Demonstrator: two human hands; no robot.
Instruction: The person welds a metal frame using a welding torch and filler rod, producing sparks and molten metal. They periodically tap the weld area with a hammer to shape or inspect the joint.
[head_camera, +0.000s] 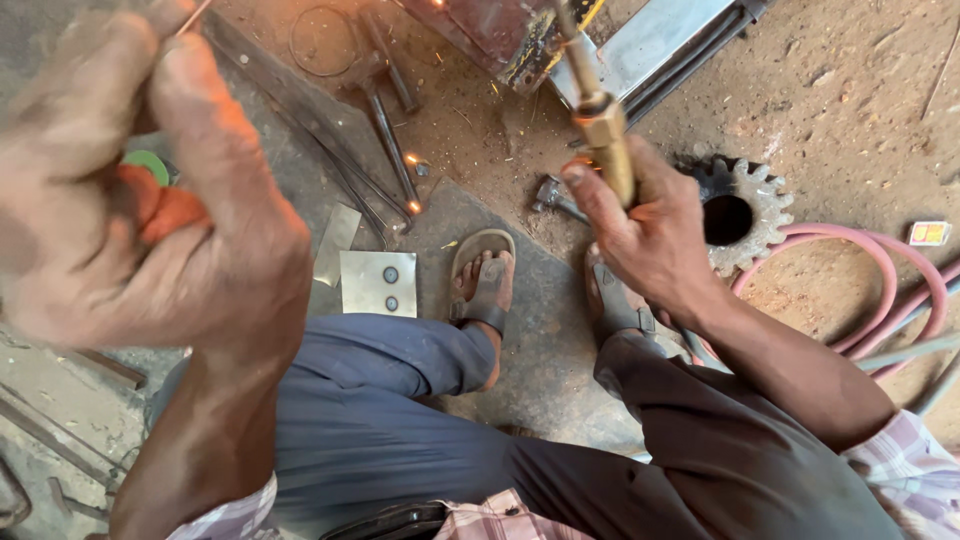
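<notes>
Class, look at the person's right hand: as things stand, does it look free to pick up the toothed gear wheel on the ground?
Probably not straight away. The right hand is closed around a brass torch, so it is occupied, though the gear wheel lies uncovered just beside it.

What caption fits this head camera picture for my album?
Right hand grips a brass torch beside a gear; left hand holds something orange.

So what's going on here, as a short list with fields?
Place: dirt workshop floor
Right hand: grips a brass torch
Left hand: raised close to the camera, closed around an orange and green object and a thin rod
Near the right hand: toothed gear, pink hoses
Between the feet: metal plate with two holes
Feet: sandals
</notes>
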